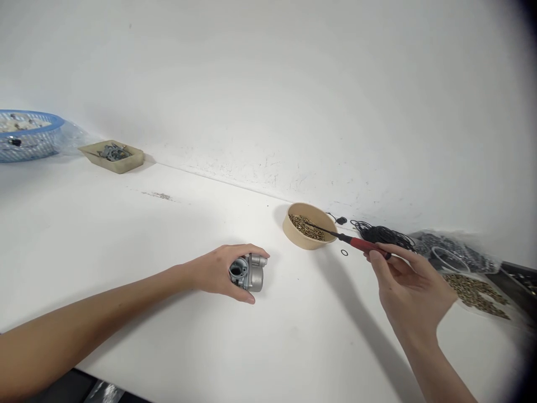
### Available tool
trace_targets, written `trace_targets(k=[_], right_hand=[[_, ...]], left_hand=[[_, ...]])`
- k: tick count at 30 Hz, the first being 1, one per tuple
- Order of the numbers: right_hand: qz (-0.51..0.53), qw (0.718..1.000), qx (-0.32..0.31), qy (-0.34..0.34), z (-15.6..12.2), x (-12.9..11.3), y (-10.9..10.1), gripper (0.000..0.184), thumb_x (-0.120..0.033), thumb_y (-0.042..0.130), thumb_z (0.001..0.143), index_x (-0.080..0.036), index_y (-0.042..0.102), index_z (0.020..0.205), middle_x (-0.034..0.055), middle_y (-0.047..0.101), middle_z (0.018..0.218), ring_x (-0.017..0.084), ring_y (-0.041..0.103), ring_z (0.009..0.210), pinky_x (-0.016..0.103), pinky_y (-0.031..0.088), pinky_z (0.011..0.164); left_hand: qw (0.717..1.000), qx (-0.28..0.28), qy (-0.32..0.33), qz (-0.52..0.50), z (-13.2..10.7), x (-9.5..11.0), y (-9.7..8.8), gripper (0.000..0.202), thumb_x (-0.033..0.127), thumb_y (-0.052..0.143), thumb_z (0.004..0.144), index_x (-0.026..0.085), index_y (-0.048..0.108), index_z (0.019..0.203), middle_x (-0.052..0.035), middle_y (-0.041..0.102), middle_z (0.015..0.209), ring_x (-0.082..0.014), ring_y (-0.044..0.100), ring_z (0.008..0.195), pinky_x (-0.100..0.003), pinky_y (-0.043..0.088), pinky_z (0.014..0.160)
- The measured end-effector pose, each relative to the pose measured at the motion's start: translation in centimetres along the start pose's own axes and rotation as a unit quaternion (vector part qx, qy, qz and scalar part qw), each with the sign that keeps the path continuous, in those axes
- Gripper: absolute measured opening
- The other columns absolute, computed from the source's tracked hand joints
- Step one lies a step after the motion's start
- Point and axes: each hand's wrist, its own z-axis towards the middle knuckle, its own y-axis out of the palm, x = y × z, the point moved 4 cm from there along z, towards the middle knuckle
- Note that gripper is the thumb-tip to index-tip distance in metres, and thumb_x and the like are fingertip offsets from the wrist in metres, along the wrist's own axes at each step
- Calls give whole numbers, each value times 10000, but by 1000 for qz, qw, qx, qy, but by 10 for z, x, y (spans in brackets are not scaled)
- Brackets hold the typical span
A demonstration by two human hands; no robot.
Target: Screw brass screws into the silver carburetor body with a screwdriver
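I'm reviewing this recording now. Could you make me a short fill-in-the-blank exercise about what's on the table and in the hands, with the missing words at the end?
1. The metal part is gripped by the person's ____ hand.
2. The screwdriver has a mostly ____ handle.
3. Left or right, the tan bowl of small brass-colored pieces stands to the ____ of the metal part.
4. The basket at the picture's left edge is ____.

Missing words: left; red; right; blue.

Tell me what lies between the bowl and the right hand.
In the head view, the screwdriver spans from the right hand to the bowl; a black ring lies on the table between them.
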Motion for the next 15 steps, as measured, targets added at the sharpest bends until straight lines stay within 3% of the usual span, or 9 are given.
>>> trace_targets(k=[3,10,15], right_hand=[[17,999,23,21,-1,-5,0,317,-421,776,795,-185,737,1003,75,721,876,231,706,783,439,620,836],[-17,999,-39,31,-3,3,4,294,-423,788,783,-232,743,1002,39,742,893,205,711,786,373,627,855],[-21,999,-34,32,-3,5,3,303,-421,785,787,-225,747,1014,48,746,909,216,724,807,379,630,851]], left_hand=[[1000,0,-2,0,0,0,0,791,437,876,660,329,538,1367,-39,587,1346,-256,551,1204,-347,437,1007],[1000,0,-4,3,2,0,2,791,443,874,659,325,541,1367,-48,586,1349,-270,551,1211,-357,441,1008],[1000,0,-2,5,2,0,2,786,439,876,661,328,543,1364,-41,589,1343,-261,553,1209,-345,440,1006]])
